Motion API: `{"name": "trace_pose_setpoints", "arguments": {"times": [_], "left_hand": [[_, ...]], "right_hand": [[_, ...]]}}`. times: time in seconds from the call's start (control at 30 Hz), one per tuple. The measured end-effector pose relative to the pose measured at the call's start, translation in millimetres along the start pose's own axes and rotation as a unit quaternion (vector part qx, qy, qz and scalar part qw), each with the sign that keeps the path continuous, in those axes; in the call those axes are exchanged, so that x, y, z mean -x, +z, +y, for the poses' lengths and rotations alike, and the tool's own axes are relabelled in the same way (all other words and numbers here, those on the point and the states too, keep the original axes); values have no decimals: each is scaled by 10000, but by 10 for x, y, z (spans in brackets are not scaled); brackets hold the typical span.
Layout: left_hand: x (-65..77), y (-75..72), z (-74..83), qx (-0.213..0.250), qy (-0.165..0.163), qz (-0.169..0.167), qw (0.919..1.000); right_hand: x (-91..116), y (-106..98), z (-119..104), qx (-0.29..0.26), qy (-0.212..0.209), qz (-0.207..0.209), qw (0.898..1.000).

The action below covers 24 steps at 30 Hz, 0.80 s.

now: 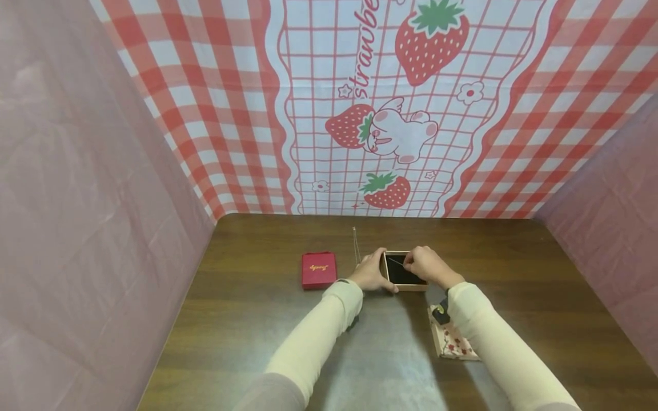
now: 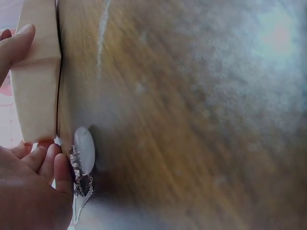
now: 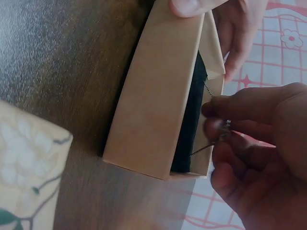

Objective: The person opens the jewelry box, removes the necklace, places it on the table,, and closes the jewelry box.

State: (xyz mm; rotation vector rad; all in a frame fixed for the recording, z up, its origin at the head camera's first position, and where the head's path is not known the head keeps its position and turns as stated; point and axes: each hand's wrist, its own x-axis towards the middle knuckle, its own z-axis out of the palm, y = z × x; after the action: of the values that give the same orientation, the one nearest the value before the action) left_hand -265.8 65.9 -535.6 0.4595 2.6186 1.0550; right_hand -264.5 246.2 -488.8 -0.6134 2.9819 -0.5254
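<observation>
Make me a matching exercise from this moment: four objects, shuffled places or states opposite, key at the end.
1. Red jewelry box
2. Black-lined box
3. Floral-print lid
4. Chain inside the black-lined box

A. pinched by the right hand
B. bears gold lettering
C. head view: partly behind the right sleeve
D. held by the left hand

Pairs: 1-B; 2-D; 3-C; 4-A

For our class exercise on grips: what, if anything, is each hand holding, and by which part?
The left hand grips the box at its left end. The right hand pinches a thin chain; which part of the chain cannot be told.
</observation>
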Motion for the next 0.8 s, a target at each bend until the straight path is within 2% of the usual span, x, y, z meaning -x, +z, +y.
{"name": "trace_pose_setpoints", "arguments": {"times": [0.3,0.5,0.8], "left_hand": [[1,-28,1,28,-78,-14,10000],[31,-23,12,-1,-3,29,10000],[25,1,17,-68,10,31,10000]], "right_hand": [[14,-41,15,-504,-247,758,9955],[45,-99,28,-825,-197,927,9921],[118,-228,-1,-1003,39,1161,9882]]}}
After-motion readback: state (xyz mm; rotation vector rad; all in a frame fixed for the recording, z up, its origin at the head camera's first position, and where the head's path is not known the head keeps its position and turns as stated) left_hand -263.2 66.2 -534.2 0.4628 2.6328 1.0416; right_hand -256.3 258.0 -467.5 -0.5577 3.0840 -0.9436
